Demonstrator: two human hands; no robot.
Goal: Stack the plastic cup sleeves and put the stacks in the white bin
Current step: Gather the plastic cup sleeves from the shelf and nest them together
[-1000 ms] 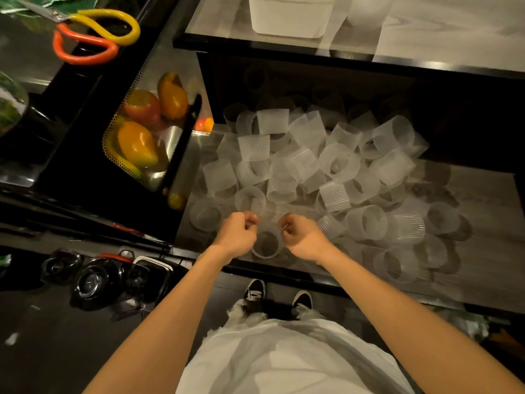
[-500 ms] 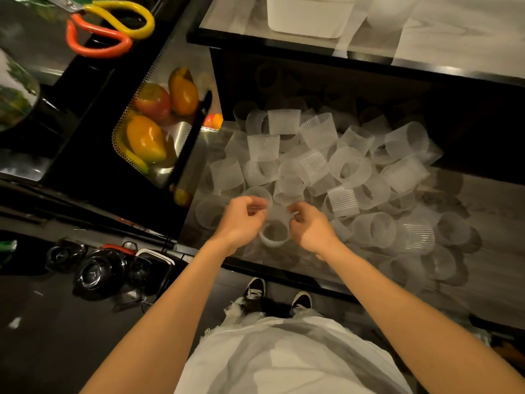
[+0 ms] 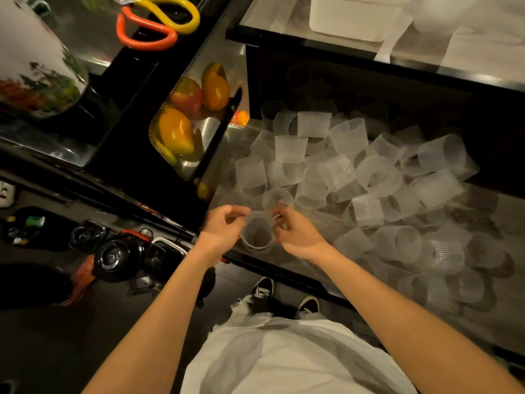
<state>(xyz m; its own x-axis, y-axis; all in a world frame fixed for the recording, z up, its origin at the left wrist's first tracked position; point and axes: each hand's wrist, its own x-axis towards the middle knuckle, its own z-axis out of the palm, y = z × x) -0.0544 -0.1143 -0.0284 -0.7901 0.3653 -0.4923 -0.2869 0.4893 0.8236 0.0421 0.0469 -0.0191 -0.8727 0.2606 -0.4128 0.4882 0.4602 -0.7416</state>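
Sleeve (image 3: 257,236) raised nearer, translucent, ribbed, open-ended

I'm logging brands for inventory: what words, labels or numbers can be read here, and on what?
No legible text anywhere.
Printed jar: a picture, no words.
White bin: no label shows.
Cup sleeves: ribs only, no print.
White object at the left edge: dark marks, too blurred.

Dim warm light; glare on the upper counter (image 3: 483,38); murky floor (image 3: 56,351); wide-angle warping at the edges
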